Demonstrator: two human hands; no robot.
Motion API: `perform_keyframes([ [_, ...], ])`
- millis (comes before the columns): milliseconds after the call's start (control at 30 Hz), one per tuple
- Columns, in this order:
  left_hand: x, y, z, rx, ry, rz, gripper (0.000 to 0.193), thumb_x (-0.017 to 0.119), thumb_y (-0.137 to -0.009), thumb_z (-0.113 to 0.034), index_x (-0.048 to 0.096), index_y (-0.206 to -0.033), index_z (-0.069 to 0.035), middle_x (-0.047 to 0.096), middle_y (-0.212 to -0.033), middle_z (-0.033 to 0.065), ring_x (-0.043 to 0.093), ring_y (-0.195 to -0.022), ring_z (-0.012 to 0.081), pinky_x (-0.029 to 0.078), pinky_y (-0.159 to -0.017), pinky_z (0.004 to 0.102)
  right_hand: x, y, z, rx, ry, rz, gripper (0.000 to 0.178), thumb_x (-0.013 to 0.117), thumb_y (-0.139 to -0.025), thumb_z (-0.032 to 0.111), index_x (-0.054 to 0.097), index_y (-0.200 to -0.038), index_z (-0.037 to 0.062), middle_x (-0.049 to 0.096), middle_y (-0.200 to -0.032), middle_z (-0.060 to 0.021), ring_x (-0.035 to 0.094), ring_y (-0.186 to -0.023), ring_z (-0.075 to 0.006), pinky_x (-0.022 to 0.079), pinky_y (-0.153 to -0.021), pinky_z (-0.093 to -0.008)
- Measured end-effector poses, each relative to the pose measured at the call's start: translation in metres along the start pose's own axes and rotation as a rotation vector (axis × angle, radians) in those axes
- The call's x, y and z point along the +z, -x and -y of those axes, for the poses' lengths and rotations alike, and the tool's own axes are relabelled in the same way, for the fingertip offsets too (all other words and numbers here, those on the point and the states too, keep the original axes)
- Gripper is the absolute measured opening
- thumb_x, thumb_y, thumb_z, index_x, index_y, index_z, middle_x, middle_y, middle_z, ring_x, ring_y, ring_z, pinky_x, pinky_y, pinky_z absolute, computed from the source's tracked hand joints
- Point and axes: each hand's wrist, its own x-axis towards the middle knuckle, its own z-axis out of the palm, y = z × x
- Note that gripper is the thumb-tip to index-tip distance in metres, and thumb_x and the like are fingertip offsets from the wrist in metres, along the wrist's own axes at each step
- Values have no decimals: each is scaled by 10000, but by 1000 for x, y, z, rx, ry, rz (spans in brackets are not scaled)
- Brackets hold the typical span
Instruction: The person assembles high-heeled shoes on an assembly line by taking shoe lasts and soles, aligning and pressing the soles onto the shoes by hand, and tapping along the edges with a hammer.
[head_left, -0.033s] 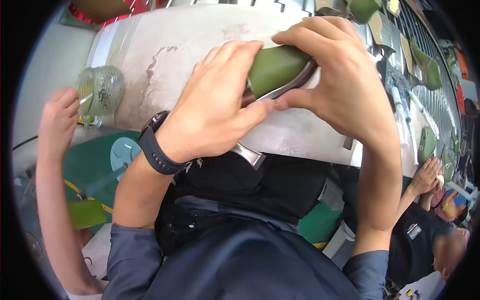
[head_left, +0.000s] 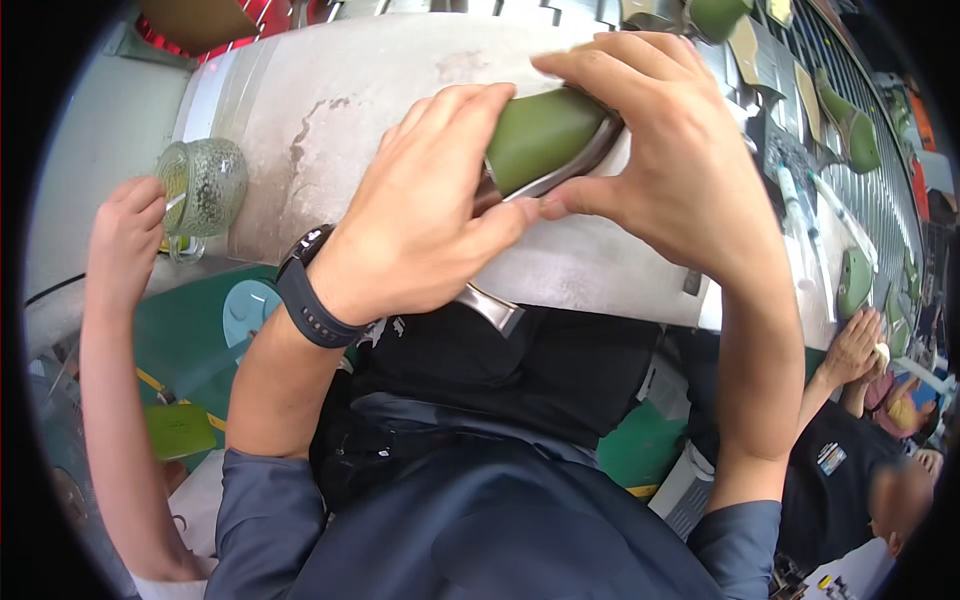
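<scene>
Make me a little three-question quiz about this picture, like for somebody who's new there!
1. Fill in the blank: the left hand grips a curved piece whose broad, smooth part is coloured ____.

2. True or false: the dark watch is on that same arm.

3. Which is nearest the other person's hand at the picture's left?
a) the dark watch
b) the glass jar
c) the curved piece

Key:
1. green
2. True
3. b, the glass jar

No legible text or signs
</scene>
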Motion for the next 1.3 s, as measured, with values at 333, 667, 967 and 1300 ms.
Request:
perform_keyframes([
  [333, 7, -31, -20, 42, -233, 22, 969, 873, -807, -380, 392, -1501, 96, 611, -1262, 303, 618, -1156, 424, 505, -975, 438, 27, 145, -35, 466, -43, -430, 440, 684, -887, -4, 677, -1323, 54, 618, -1296, -201, 611, -1196, -376, 516, -996, -408],
  [667, 4, -25, -28, -61, -48, 292, 1075, 903, -768, -399, 319, -1591, -26, 688, -1112, 299, 674, -1027, 491, 538, -905, 486, 19, 146, -3, 477, -63, -235, 491, 638, -802, -86, 663, -1282, 9, 639, -977, -146, 635, -875, -382, 537, -775, -432],
  [967, 4, -27, -28, 116, -20, 181, 1113, 928, -708, -264, 321, -1619, -62, 663, -1177, 294, 648, -1053, 496, 539, -907, 485, 55, 114, 60, 461, -1226, -753, 420, 736, -940, 195, 654, -1267, -55, 718, -1182, -210, 699, -1114, -275, 510, -1032, -382],
  [1300, -2, -26, -34, 20, -97, 316, 1145, 913, -693, -204, 285, -1638, -53, 658, -1174, 207, 641, -1019, 418, 530, -884, 463, 21, 95, 27, 221, -792, -512, 315, 783, -847, 23, 700, -1144, -41, 736, -1125, -232, 733, -1067, -342, 573, -956, -402],
])
